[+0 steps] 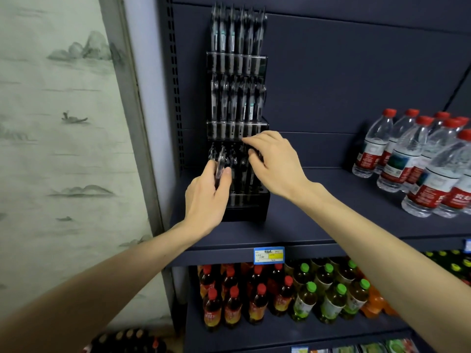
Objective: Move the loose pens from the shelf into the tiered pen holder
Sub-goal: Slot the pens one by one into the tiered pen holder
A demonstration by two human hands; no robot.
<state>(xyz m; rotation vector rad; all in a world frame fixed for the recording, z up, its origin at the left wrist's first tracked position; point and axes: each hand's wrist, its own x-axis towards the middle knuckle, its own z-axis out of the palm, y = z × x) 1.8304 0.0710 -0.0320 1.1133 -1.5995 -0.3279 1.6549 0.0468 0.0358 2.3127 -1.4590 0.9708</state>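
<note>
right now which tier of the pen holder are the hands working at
The bottom tier. The left hand pinches a pen at its left end and the right hand reaches its right side; the two tiers above, full of pens, are untouched.

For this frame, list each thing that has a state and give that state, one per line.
left hand: pinching a pen at the bottom tier
pen: upright, held, not yet seated
right hand: fingers curled at the bottom tier's pens; grip unclear
tiered pen holder: standing on the shelf, upper two tiers full
water bottles: upright, capped
shelf: no loose pens visible
</note>
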